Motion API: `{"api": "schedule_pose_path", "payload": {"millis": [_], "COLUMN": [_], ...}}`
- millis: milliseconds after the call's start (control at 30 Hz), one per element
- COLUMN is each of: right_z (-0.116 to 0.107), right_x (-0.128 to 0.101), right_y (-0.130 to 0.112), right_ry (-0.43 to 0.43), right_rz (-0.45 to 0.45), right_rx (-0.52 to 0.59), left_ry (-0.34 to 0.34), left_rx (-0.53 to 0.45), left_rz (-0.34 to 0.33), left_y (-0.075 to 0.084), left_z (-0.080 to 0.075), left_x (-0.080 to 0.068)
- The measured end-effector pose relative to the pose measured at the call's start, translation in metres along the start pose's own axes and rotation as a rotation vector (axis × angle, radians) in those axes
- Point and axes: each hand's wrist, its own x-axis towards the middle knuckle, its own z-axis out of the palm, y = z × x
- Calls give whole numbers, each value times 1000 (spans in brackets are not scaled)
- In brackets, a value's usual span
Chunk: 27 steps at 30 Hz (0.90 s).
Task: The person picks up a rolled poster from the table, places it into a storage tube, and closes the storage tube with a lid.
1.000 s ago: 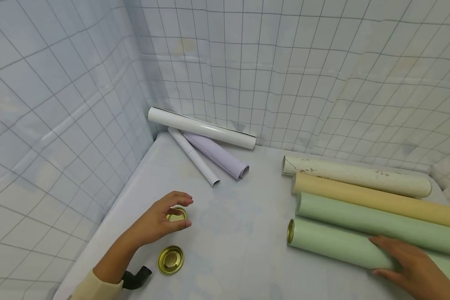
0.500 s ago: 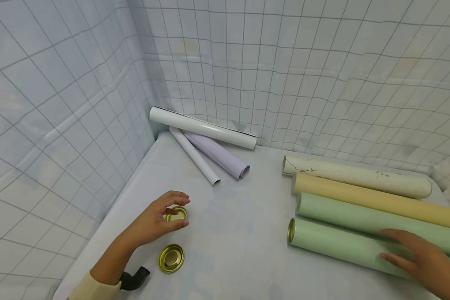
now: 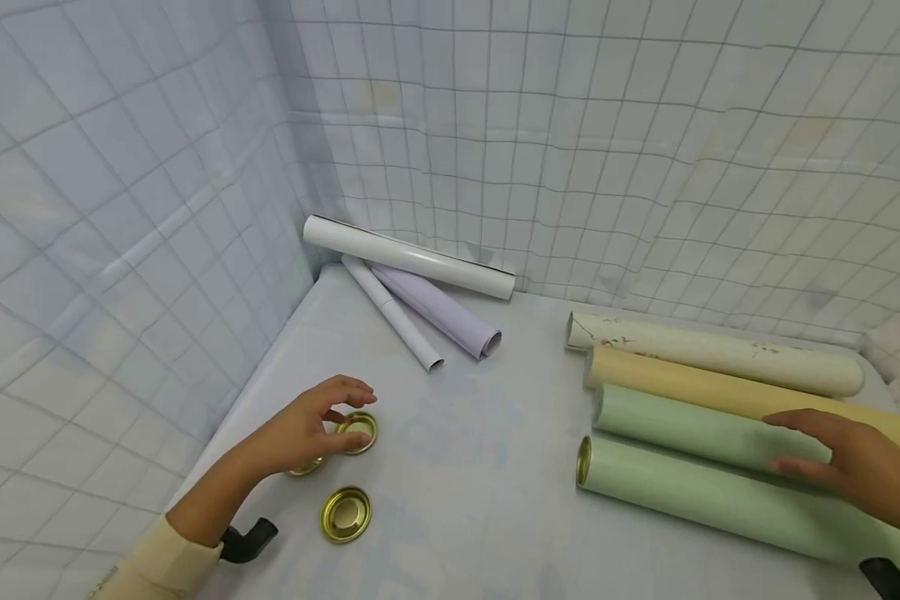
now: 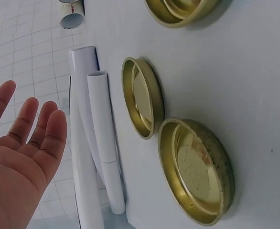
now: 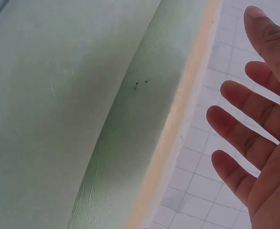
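Head view: left hand (image 3: 300,429) over round brass lid (image 3: 357,431); smooth green tube (image 3: 720,498).

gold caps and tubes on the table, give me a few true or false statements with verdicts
1. Three gold caps lie near the left hand. True.
2. The right hand grips a green tube. False: its fingers are spread, open above the green tubes.
3. The nearest green tube has a gold rim at its open end. True.
4. The purple roll lies among the green tubes. False: it lies by the white tube in the far corner.
5. The beige tube stands upright. False: it lies flat.
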Motion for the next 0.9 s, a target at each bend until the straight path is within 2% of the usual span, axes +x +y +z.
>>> {"api": "schedule_pose_path", "payload": {"millis": [133, 300, 467, 700, 900], "right_z": [1, 4, 9, 15, 12], "right_x": [4, 9, 14, 20, 27], "right_y": [7, 4, 1, -1, -2], "right_ry": [-26, -115, -163, -188, -282], "right_rz": [16, 75, 113, 112, 209], "right_rx": [14, 93, 114, 136, 182], "left_ry": [-1, -9, -26, -6, -9], "left_rx": [6, 18, 37, 53, 28], "left_rz": [-13, -42, -49, -39, -59], "left_y": [-2, -1, -6, -17, -17], "left_z": [-8, -14, -13, -10, -8], "left_x": [2, 2, 2, 2, 0]}}
